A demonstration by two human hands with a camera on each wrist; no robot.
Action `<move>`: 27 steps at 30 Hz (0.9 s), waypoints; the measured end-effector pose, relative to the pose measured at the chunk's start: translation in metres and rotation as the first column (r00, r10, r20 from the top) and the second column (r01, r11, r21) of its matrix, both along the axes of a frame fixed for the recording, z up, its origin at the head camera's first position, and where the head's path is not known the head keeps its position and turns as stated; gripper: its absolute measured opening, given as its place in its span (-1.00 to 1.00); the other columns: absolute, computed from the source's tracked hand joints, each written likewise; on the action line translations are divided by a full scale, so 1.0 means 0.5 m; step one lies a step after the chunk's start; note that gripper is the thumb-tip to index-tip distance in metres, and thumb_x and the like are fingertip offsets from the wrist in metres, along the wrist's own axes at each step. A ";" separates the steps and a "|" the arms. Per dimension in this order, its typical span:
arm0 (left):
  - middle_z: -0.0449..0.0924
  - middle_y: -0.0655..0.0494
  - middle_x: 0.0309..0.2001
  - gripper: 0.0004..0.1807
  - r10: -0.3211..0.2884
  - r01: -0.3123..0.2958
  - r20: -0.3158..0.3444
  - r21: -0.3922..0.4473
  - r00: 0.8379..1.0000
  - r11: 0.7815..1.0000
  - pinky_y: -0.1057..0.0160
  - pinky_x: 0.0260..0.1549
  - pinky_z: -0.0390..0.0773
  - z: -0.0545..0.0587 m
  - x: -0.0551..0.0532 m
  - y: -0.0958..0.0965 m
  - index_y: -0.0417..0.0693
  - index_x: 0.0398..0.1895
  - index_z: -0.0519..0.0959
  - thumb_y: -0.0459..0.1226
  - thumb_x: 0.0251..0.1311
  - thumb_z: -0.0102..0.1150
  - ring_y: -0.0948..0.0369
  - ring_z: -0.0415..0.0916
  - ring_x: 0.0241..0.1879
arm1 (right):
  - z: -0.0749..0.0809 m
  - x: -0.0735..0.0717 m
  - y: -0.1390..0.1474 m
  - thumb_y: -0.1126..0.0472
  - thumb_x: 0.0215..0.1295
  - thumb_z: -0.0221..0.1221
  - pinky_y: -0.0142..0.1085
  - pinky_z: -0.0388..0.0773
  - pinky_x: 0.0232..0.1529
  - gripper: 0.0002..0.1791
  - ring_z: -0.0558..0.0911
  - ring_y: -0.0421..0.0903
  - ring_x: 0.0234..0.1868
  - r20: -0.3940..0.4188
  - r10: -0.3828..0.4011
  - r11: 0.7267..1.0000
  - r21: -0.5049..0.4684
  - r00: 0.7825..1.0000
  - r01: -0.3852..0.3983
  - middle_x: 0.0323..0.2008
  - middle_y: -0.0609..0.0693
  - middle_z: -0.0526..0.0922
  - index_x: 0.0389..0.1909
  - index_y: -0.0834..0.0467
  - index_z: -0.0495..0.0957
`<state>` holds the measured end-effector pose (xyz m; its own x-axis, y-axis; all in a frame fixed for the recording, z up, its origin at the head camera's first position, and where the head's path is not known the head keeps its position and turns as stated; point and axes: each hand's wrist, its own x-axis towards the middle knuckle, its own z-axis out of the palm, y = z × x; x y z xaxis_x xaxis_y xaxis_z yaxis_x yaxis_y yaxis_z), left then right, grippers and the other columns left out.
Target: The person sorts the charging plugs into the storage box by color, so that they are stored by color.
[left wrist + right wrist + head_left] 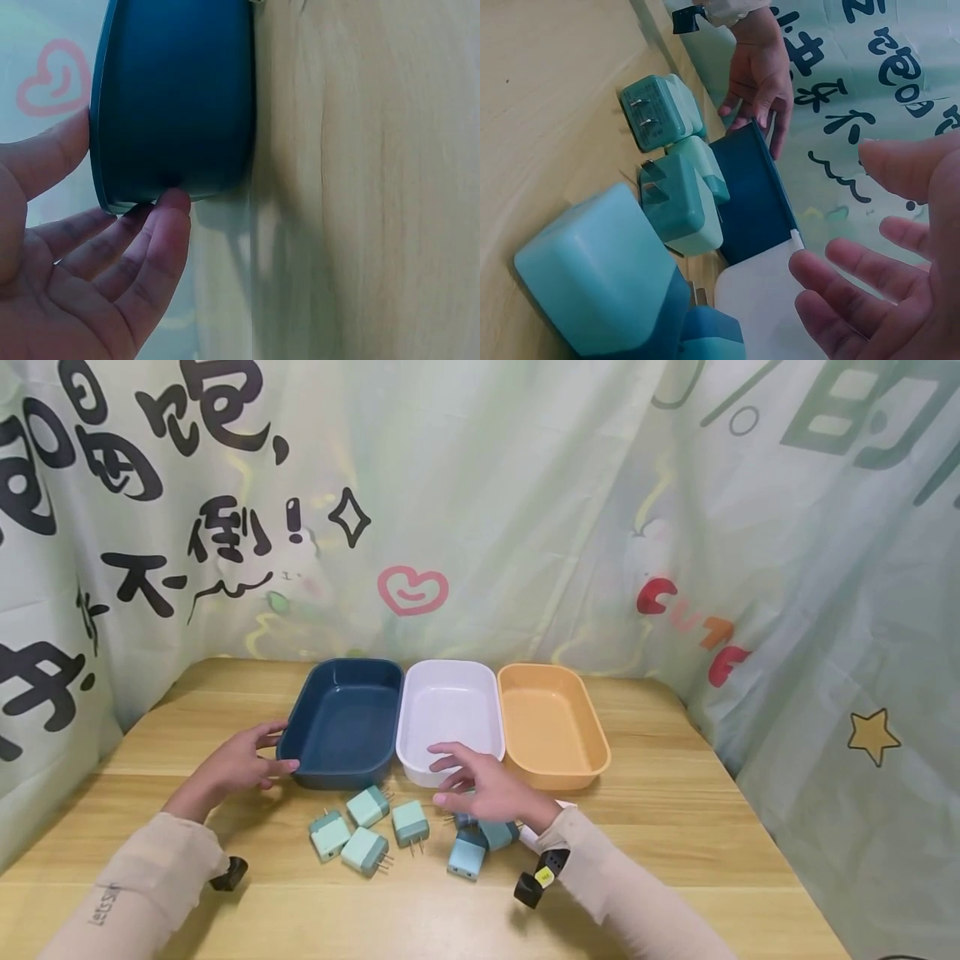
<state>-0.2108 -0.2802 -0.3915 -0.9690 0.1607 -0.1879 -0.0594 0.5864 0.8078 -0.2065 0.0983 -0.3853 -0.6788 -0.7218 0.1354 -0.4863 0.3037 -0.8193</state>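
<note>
My left hand (243,762) touches the front left corner of the dark blue tray (341,779); in the left wrist view its thumb (56,154) lies by the rim and the fingers reach along the wall, loosely spread. Above the front edge of the white tray (450,693) hovers my right hand (487,787), fingers apart and holding nothing. Under and beside it lie blue plug chargers (467,856), partly hidden by the hand. Several mint green plug chargers (365,850) lie loose in front of the dark blue and white trays, their metal prongs showing.
An orange tray (555,718) stands right of the white one, completing a side-by-side row on the wooden table (675,860). A small white item (529,837) peeks out beneath the right wrist. Printed cloth (495,510) hangs behind the table and along its sides.
</note>
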 end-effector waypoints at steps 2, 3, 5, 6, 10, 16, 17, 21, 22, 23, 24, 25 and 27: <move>0.08 -0.55 0.34 -0.05 -0.001 0.001 0.001 -0.003 1.000 1.000 0.14 -0.35 0.59 0.000 -0.001 -0.001 -0.36 0.47 -0.02 -0.22 0.17 0.35 0.03 0.55 -0.32 | -0.004 0.000 -0.004 0.26 0.29 0.25 -0.20 0.55 0.01 -0.34 0.66 -0.10 -0.10 0.011 0.009 1.000 -0.001 1.000 -0.009 0.12 0.21 0.54 0.36 0.21 0.23; 0.08 -0.55 0.34 -0.04 -0.002 0.002 0.003 -0.005 1.000 1.000 0.13 -0.35 0.58 0.000 -0.001 -0.002 -0.36 0.47 -0.02 -0.21 0.17 0.35 0.03 0.55 -0.33 | -0.006 0.000 -0.006 0.27 0.29 0.26 -0.22 0.55 0.00 -0.35 0.66 -0.12 -0.10 0.016 0.011 1.000 0.001 1.000 -0.011 0.12 0.20 0.54 0.36 0.21 0.24; 0.07 -0.55 0.34 -0.04 -0.007 0.007 0.009 -0.011 1.000 1.000 0.14 -0.35 0.58 0.001 -0.002 -0.004 -0.36 0.47 -0.03 -0.21 0.17 0.35 0.03 0.55 -0.35 | -0.009 0.000 -0.010 0.28 0.29 0.26 -0.24 0.56 -0.02 -0.36 0.66 -0.13 -0.11 0.024 0.017 1.000 0.009 1.000 -0.017 0.11 0.19 0.54 0.35 0.22 0.25; 0.07 -0.55 0.34 -0.04 -0.008 0.009 0.013 -0.014 1.000 1.000 0.14 -0.35 0.58 0.002 -0.003 -0.005 -0.36 0.47 -0.03 -0.21 0.17 0.35 0.04 0.55 -0.36 | -0.011 0.000 -0.011 0.28 0.28 0.26 -0.26 0.56 -0.03 -0.37 0.66 -0.14 -0.11 0.028 0.020 1.000 0.015 0.999 -0.021 0.11 0.19 0.54 0.34 0.21 0.26; 0.06 -0.56 0.34 -0.06 -0.022 0.022 0.019 -0.021 1.000 1.000 0.15 -0.35 0.57 0.003 -0.004 -0.008 -0.37 0.47 -0.06 -0.23 0.22 0.30 0.04 0.55 -0.39 | -0.014 0.002 -0.018 0.30 0.28 0.25 -0.33 0.55 -0.05 -0.39 0.65 -0.17 -0.12 0.042 0.044 0.998 0.039 0.998 -0.046 0.13 0.22 0.54 0.32 0.22 0.28; 0.02 -0.59 0.34 -0.12 -0.017 0.017 0.017 0.009 1.000 1.000 0.18 -0.38 0.58 0.003 -0.004 -0.009 -0.37 0.47 -0.05 -0.27 0.26 0.24 0.04 0.57 -0.33 | -0.019 0.002 -0.029 0.29 0.31 0.23 -0.30 0.54 -0.01 -0.41 0.64 -0.21 -0.11 0.044 0.109 0.991 0.074 0.993 -0.112 0.19 0.24 0.49 0.32 0.27 0.28; 0.02 -0.59 0.34 -0.13 -0.015 0.015 0.014 0.012 1.000 1.000 0.18 -0.38 0.58 0.002 -0.004 -0.010 -0.37 0.47 -0.04 -0.27 0.27 0.24 0.04 0.57 -0.32 | -0.021 0.002 -0.031 0.29 0.31 0.22 -0.30 0.54 -0.01 -0.41 0.64 -0.22 -0.11 0.043 0.119 0.989 0.082 0.992 -0.122 0.19 0.24 0.48 0.32 0.27 0.29; 0.04 -0.60 0.33 -0.13 -0.014 0.014 -0.002 0.006 1.000 1.000 0.16 -0.37 0.59 -0.002 -0.003 -0.009 -0.40 0.46 -0.03 -0.28 0.26 0.25 0.03 0.57 -0.29 | -0.029 0.002 -0.037 0.27 0.29 0.25 -0.35 0.53 -0.01 -0.40 0.63 -0.22 -0.10 0.042 0.136 0.982 0.123 0.990 -0.140 0.24 0.18 0.46 0.31 0.26 0.31; 0.04 -0.59 0.33 -0.14 -0.013 0.013 -0.005 0.002 1.000 1.000 0.16 -0.37 0.60 -0.003 -0.003 -0.009 -0.40 0.46 -0.03 -0.28 0.26 0.25 0.03 0.57 -0.28 | -0.031 0.002 -0.038 0.26 0.28 0.27 -0.36 0.53 -0.02 -0.39 0.63 -0.21 -0.10 0.035 0.137 0.981 0.133 0.990 -0.141 0.24 0.17 0.46 0.31 0.26 0.31; 0.03 -0.60 0.33 -0.14 -0.015 0.015 -0.008 -0.004 1.000 1.000 0.15 -0.36 0.60 -0.003 -0.002 -0.009 -0.41 0.46 -0.03 -0.27 0.26 0.25 0.03 0.57 -0.26 | -0.033 0.002 -0.040 0.25 0.27 0.28 -0.37 0.52 -0.02 -0.38 0.63 -0.20 -0.10 0.029 0.140 0.980 0.143 0.990 -0.142 0.25 0.17 0.46 0.31 0.25 0.31; 0.03 -0.60 0.33 -0.14 -0.014 0.014 -0.009 -0.008 1.000 1.000 0.15 -0.36 0.60 -0.004 -0.002 -0.009 -0.41 0.46 -0.02 -0.27 0.26 0.25 0.03 0.57 -0.25 | -0.034 0.003 -0.041 0.24 0.26 0.29 -0.39 0.52 -0.03 -0.37 0.63 -0.19 -0.09 0.023 0.141 0.978 0.150 0.990 -0.142 0.25 0.16 0.46 0.31 0.25 0.31; 0.03 -0.60 0.33 -0.14 -0.014 0.014 -0.011 -0.010 1.000 1.000 0.14 -0.36 0.60 -0.004 -0.002 -0.008 -0.41 0.45 -0.02 -0.27 0.26 0.25 0.03 0.57 -0.24 | -0.034 0.003 -0.041 0.23 0.25 0.30 -0.40 0.51 -0.03 -0.35 0.63 -0.18 -0.09 0.019 0.142 0.977 0.155 0.990 -0.143 0.25 0.16 0.46 0.32 0.25 0.30; 0.03 -0.59 0.33 -0.14 -0.014 0.013 -0.011 -0.011 1.000 1.000 0.14 -0.36 0.60 -0.005 -0.002 -0.007 -0.41 0.46 -0.01 -0.26 0.26 0.24 0.03 0.56 -0.23 | -0.034 0.004 -0.043 0.22 0.24 0.31 -0.40 0.51 -0.04 -0.34 0.63 -0.16 -0.09 0.004 0.146 0.976 0.166 0.989 -0.145 0.25 0.16 0.46 0.32 0.26 0.30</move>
<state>-0.2117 -0.2838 -0.3938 -0.9687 0.1718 -0.1790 -0.0425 0.5958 0.8020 -0.2047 0.0768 -0.4021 -0.5644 -0.8254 0.0110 -0.5414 0.3601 -0.7597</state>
